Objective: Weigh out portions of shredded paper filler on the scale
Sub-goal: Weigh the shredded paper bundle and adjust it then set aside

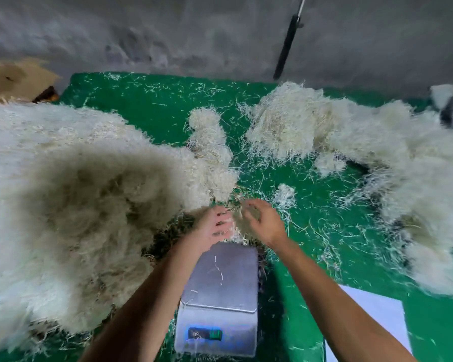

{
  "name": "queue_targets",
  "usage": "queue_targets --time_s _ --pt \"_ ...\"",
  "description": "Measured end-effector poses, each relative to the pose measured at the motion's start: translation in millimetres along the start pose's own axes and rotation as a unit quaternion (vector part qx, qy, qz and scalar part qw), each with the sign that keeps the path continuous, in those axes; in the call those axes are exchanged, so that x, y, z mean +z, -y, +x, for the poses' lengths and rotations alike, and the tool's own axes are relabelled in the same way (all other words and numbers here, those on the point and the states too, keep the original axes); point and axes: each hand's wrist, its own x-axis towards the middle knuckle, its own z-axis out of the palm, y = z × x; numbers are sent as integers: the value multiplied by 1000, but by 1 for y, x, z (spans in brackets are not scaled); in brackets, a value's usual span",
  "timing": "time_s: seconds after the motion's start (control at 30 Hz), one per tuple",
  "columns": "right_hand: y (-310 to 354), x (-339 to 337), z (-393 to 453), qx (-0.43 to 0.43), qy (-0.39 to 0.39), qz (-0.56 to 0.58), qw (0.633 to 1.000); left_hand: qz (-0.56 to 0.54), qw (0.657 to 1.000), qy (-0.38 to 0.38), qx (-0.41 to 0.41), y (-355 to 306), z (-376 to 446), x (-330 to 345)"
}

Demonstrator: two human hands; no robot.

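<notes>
The fingers of the right hand (pixel 262 220) curl loosely round a small tuft of shredded paper filler (pixel 242 220), pinching it just beyond the far edge of the scale's platform. The left hand (pixel 212 228) faces it with the fingers bent and spread against the same tuft, their tips touching the strands; whether they actually close on it is hard to tell through the motion blur. Both forearms reach forward from the near edge of the green table (pixel 311 257), the left one passing over the near left corner of the scale (pixel 220 296), the right one angled in from the near right. The scale's steel platform carries only a few stray strands, and its display glows at the near end. A large heap of filler (pixel 71 199) fills the left side of the table and touches the tuft, while a second heap (pixel 351 142) spreads along the far right side. A white sheet (pixel 377 314) lies at the near right edge. Loose strands are scattered across the green surface.
</notes>
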Motion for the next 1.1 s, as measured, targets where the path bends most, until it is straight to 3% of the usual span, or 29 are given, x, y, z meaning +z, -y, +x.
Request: queue_targets --time_s 0.1,0.13,0.2,0.27,0.33,0.4,0.43,0.5,0.57,0.63,0.7,0.8,0.9,0.93,1.03,1.1 --pt "-42 7 15 52 31 -148 987 109 991 -65 -37 6 31 23" --pt "-49 13 19 85 65 -149 983 140 986 -77 -46 8 39 30" --pt "-56 28 26 114 109 -28 987 158 982 -76 -65 12 59 44" --pt "-57 36 28 82 107 108 985 108 989 -42 -87 13 76 61" --pt "-66 34 41 67 56 191 978 63 994 -32 -81 10 91 76" --pt "-77 20 63 102 -63 242 963 39 995 -79 -43 13 104 87" --pt "-85 9 77 104 -136 226 959 42 993 -106 -27 14 108 90" --pt "-104 -12 101 109 -217 64 968 63 988 -140 -27 15 114 90" --pt "-124 -25 118 145 -147 -56 977 70 987 -129 -63 16 119 90" --pt "-126 -24 121 182 -44 70 980 100 991 -82 -38 15 127 92" --pt "-118 -23 121 96 -25 172 980 122 992 -8 11 7 138 100" --pt "-119 -37 131 7 -42 187 981 108 993 25 45 -15 158 117" --pt "-161 -90 166 123 -245 120 954 169 983 -59 41 -29 188 132" --pt "-181 -111 181 183 -272 73 942 177 981 -67 49 -34 193 139" --pt "-232 -154 222 296 -172 4 940 235 968 -47 81 -34 208 151" --pt "-248 -157 233 305 -123 -65 942 250 964 -17 92 -30 215 153"
